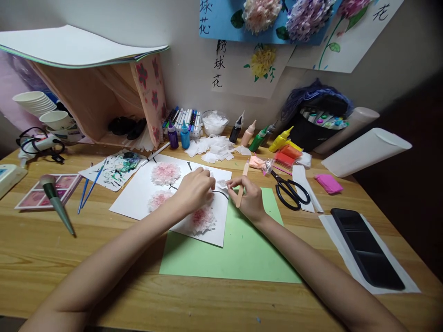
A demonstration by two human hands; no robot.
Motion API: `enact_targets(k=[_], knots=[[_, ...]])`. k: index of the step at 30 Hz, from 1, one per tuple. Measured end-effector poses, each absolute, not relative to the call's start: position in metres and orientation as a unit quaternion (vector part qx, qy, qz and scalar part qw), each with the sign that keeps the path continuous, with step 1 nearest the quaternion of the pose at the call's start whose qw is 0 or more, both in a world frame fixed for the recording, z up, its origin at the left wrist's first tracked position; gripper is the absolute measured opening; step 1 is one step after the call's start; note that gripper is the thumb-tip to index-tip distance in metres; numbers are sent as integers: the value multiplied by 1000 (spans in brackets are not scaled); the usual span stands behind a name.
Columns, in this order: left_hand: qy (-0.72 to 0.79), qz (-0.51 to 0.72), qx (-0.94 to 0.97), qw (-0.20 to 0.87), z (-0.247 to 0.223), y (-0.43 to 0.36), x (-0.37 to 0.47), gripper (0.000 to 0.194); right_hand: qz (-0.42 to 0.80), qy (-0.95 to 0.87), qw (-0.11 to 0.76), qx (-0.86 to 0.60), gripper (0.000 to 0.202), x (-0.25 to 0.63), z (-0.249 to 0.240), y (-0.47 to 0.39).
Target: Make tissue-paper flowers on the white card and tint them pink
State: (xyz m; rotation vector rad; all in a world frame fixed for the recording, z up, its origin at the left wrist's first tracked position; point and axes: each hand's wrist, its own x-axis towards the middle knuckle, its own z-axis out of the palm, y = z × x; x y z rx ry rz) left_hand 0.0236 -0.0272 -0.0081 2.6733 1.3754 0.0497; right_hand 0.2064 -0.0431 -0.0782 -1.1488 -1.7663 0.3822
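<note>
My left hand point(196, 188) is closed, its fingertips curled down over the white paper sheet point(133, 196); anything in them is hidden. My right hand point(249, 199) holds an upright wooden craft stick point(242, 186), and its fingertips pinch a small piece of white tissue paper point(222, 184) above the sheet's right edge. Pink and white tissue flowers cover parts of the sheet: one flower point(166, 173) at the upper left, another point(159, 201) beside my left wrist, and a third point(203, 219) below my left hand. Dark painted stems run between them.
Green paper point(235, 258) lies under the sheet. Black-handled scissors point(290, 191) and a black paint case point(367, 249) are at the right. Behind stand paint bottles point(259, 139), tissue scraps point(216, 148) and a glass bowl point(215, 123). Brushes point(92, 184) and a palette point(48, 191) lie left.
</note>
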Motion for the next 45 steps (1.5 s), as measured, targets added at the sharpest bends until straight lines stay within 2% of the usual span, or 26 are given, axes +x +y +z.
enact_targets(k=[6,19,25,27,30,32,45], knots=[[459,-5,887,48,-19,-23,25,19,151,-747,466,-451,15,203,-78,-46],[531,14,842,99,-15,-19,21,18,111,-838,363,-391,14,195,-87,-48],[531,18,840,108,-13,-17,20,17,163,-823,366,-403,4,196,-83,-48],[529,17,841,113,-12,-17,19,17,202,-794,402,-410,16,200,-80,-49],[525,17,843,115,-12,-17,19,17,249,-750,464,-400,44,208,-75,-50],[526,18,842,115,-12,-17,18,17,267,-749,472,-381,55,210,-73,-51],[533,25,838,114,-13,-18,19,16,268,-781,427,-369,41,205,-79,-46]])
